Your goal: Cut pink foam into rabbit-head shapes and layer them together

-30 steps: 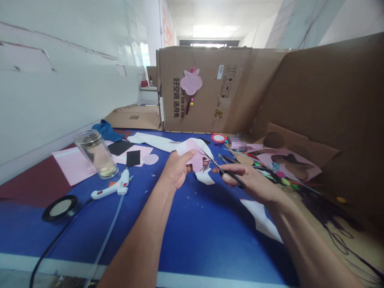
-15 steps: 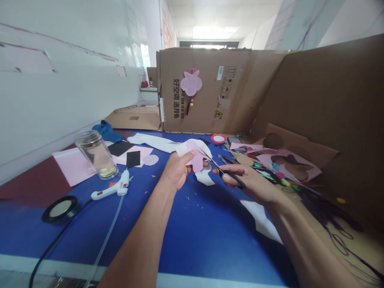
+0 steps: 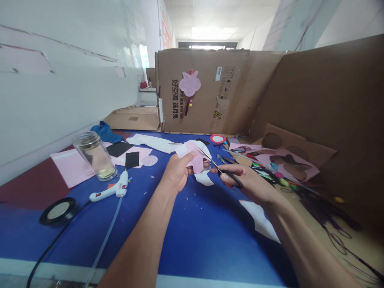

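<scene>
Black-handled scissors (image 3: 230, 177) meet the edge of the pink felt piece (image 3: 196, 160), pinched in the left hand (image 3: 177, 173); the right hand (image 3: 247, 182) grips the handles, so a slip could nick the left hand. Blue tabletop (image 3: 207, 240) lies beneath the felt, a hot glue gun (image 3: 111, 191) left of it, a cardboard box (image 3: 204, 100) behind it.

The cutout (image 3: 196, 160) is pale pink, the scissors (image 3: 228, 177) have black handles, the glue gun (image 3: 109, 192) is white, and the tabletop (image 3: 210, 236) is deep blue with a white edge stripe. The cardboard box (image 3: 204, 112) is plain brown.
</scene>
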Motion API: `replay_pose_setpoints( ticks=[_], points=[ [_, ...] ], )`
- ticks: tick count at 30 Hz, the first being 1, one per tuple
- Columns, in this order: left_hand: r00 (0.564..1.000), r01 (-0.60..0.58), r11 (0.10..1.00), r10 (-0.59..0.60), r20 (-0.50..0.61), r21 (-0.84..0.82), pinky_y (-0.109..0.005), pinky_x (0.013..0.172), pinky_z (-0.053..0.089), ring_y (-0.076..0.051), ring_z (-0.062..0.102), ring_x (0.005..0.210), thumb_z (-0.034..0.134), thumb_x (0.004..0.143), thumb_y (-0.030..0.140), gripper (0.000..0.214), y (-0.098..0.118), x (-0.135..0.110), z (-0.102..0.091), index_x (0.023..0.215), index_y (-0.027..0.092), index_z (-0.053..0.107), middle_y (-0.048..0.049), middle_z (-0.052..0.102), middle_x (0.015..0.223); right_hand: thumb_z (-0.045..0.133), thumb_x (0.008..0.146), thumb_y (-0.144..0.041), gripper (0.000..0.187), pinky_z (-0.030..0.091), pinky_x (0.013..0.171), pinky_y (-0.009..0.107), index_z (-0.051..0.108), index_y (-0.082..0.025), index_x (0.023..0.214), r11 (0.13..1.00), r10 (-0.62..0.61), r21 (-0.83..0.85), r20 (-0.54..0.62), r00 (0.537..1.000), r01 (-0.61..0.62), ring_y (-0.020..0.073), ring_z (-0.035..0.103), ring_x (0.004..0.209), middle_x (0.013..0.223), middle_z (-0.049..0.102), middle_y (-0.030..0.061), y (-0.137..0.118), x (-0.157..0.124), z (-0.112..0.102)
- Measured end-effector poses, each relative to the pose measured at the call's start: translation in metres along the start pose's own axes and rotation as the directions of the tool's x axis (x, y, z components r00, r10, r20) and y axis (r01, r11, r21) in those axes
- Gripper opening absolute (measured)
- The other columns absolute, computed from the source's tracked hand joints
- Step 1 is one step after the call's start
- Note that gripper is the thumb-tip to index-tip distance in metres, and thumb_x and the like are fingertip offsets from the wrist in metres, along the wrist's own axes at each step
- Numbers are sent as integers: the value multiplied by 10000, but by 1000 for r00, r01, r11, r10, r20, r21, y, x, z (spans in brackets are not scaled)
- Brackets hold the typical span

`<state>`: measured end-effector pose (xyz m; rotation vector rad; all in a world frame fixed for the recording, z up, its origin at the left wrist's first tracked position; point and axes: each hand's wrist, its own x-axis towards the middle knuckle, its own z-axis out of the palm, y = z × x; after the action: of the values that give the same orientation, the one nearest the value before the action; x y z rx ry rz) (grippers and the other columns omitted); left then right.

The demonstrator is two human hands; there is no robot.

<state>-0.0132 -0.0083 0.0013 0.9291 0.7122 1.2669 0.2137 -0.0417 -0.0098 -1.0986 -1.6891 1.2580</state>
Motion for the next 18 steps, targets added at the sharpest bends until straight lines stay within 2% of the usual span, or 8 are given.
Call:
replay_pose_setpoints(
  ticks=[10, 18],
  points=[
    [1000, 9, 999, -10, -25, -40, -299, 614, 604, -252, 785, 724, 728, 845, 204, 220, 0, -1, 3, 1036, 99, 756, -163, 813, 921, 805, 853, -568, 486, 297, 668, 299, 820, -213, 1186, 1000, 10, -4, -1, 1000, -10, 155, 436, 708, 736, 559, -7, 1, 0, 0],
    [999, -38, 997, 36, -36, -60, -319, 660, 598, -252, 778, 744, 768, 817, 244, 252, -4, -4, 9, 1032, 111, 759, -149, 806, 904, 787, 871, -571, 515, 319, 680, 307, 798, -199, 1226, 1000, 13, 14, -4, 1000, -13, 174, 471, 718, 722, 586, 5, 2, 2, 2]
  ],
)
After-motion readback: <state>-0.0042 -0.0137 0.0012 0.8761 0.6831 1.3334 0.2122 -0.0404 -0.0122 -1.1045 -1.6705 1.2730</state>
